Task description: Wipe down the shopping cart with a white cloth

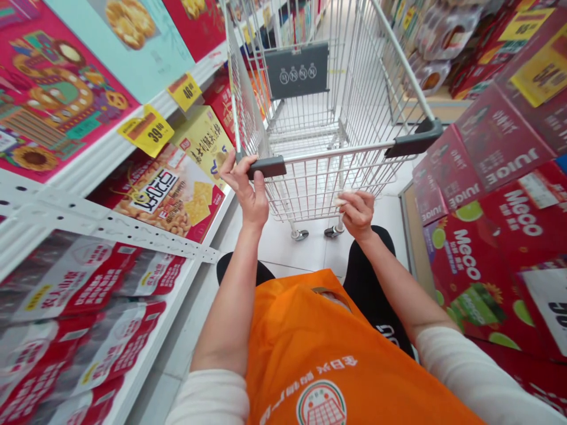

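A white wire shopping cart [328, 118] stands in front of me in a store aisle, its basket empty. My left hand [245, 186] is wrapped round the grey left end of the cart's handle bar [341, 153]. My right hand [357, 212] is below the bar, fingers curled against the cart's rear wire panel, pinching a small pale thing that I cannot make out. An orange vest with a cart logo [319, 354] covers my front.
White shelves [110, 224] on the left hold boxed biscuits and red packets, with yellow price tags [148, 131]. Red juice cartons [496, 236] are stacked close on the right. The pale tiled floor [283, 248] runs between them under the cart's wheels.
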The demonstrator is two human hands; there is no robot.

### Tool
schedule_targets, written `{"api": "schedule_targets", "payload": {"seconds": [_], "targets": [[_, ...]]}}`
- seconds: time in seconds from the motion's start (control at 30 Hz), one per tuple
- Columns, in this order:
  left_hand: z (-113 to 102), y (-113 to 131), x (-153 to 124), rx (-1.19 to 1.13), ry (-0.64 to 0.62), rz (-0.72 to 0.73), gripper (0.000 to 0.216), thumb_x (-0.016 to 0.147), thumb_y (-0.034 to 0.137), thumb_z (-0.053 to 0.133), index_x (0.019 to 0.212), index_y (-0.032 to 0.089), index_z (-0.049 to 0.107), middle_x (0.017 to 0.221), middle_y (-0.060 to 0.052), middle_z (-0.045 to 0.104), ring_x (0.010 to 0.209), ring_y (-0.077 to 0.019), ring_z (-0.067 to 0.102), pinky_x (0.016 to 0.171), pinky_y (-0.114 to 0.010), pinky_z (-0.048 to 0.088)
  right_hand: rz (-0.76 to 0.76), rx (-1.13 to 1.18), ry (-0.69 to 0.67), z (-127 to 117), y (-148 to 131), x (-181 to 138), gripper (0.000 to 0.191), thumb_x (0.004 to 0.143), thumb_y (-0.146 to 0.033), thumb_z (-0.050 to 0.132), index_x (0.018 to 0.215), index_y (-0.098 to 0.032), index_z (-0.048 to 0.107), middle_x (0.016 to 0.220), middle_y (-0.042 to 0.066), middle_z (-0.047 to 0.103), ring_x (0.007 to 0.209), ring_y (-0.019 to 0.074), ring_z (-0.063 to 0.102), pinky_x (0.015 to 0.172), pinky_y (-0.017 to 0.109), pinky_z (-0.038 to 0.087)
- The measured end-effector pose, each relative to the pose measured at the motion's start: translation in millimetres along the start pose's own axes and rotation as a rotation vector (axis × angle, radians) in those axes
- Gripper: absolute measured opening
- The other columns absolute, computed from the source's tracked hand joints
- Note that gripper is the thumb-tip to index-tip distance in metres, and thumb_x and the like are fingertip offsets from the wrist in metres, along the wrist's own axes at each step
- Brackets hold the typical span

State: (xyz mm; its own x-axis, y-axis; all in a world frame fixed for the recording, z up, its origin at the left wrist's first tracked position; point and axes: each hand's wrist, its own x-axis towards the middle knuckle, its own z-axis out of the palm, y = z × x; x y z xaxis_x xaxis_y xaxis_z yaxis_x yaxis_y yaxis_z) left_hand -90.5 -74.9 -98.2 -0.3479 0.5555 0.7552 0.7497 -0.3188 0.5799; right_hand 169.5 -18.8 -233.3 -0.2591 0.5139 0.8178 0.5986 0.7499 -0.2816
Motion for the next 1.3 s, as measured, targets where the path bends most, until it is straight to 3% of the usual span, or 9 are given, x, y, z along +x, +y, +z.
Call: {"api": "schedule_targets", "payload": {"seconds": [0.1, 0.27, 0.5, 0.7, 0.93, 1.13, 1.3], "targets": [[-0.6, 1.1, -0.1, 0.003, -0.011, -0.028, 0.048, 0.093, 0.065, 0.035, 0.118, 0.029, 0.054, 0.132, -0.01, 0.048, 0.141, -0.0249, 0.032, 0.12, -0.049, 0.023, 0.011, -0.032, 0.022, 1.0, 3.6, 0.8, 0.027, 0.081, -0.006, 0.051, 0.062, -0.023, 0.06, 0.098, 0.003, 0.073, 0.097, 0.0226, 0.053, 0.087, 0.042, 0.044], [-1.4, 1.1, -0.8, 0.018, 0.0, -0.009, 0.045, 0.095, 0.061, 0.036, 0.118, 0.028, 0.055, 0.133, -0.01, 0.047, 0.141, -0.0246, 0.033, 0.12, -0.05, 0.021, -0.112, 0.031, -0.108, -4.1, 4.2, -7.7, 0.026, 0.075, 0.0, 0.05, 0.064, -0.022, 0.058, 0.092, 0.0, 0.072, 0.094, 0.0198, 0.053, 0.084, 0.036, 0.045], [-1.3, -1.8, -0.9, 0.017, 0.03, 0.023, 0.04, 0.095, 0.056, 0.039, 0.119, 0.029, 0.056, 0.132, -0.01, 0.047, 0.141, -0.0228, 0.034, 0.12, -0.046, 0.023, 0.025, 0.016, 0.161, -14.7, 11.1, 11.1, 0.028, 0.075, 0.0, 0.05, 0.062, -0.023, 0.059, 0.097, 0.003, 0.072, 0.093, 0.0223, 0.053, 0.086, 0.042, 0.045], [-2.6, -1.9, -1.0, 0.013, 0.043, 0.046, 0.035, 0.096, 0.049, 0.042, 0.119, 0.028, 0.058, 0.131, -0.011, 0.047, 0.137, -0.0239, 0.039, 0.117, -0.045, 0.029, -0.066, 0.053, -0.037, -13.9, 10.3, -5.1, 0.028, 0.07, 0.003, 0.051, 0.064, -0.022, 0.059, 0.088, 0.001, 0.072, 0.085, 0.0195, 0.053, 0.078, 0.037, 0.047], [-3.2, 0.1, -0.8, 0.039, 0.063, 0.047, 0.034, 0.096, 0.048, 0.043, 0.119, 0.028, 0.058, 0.132, -0.011, 0.047, 0.138, -0.0227, 0.037, 0.118, -0.043, 0.026, 0.071, 0.042, 0.168, -17.8, 10.9, 9.5, 0.03, 0.072, 0.004, 0.049, 0.06, -0.023, 0.057, 0.091, 0.002, 0.071, 0.093, 0.0215, 0.053, 0.082, 0.038, 0.048], [-4.6, 2.7, 0.0, 0.038, 0.049, 0.016, 0.039, 0.095, 0.055, 0.041, 0.116, 0.027, 0.058, 0.127, -0.012, 0.048, 0.136, -0.0246, 0.039, 0.117, -0.044, 0.028, -0.007, 0.094, -0.009, -12.3, 9.9, -8.4, 0.029, 0.069, 0.004, 0.049, 0.066, -0.023, 0.06, 0.088, 0.001, 0.071, 0.086, 0.0201, 0.054, 0.08, 0.038, 0.048], [-4.8, 1.2, 0.1, 0.05, 0.044, 0.019, 0.04, 0.095, 0.056, 0.04, 0.118, 0.027, 0.057, 0.129, -0.011, 0.047, 0.138, -0.0239, 0.037, 0.118, -0.044, 0.025, 0.093, 0.048, 0.233, -19.0, 17.8, 3.0, 0.03, 0.071, 0.003, 0.051, 0.058, -0.023, 0.056, 0.089, 0.002, 0.072, 0.091, 0.0221, 0.053, 0.081, 0.04, 0.049]]}}
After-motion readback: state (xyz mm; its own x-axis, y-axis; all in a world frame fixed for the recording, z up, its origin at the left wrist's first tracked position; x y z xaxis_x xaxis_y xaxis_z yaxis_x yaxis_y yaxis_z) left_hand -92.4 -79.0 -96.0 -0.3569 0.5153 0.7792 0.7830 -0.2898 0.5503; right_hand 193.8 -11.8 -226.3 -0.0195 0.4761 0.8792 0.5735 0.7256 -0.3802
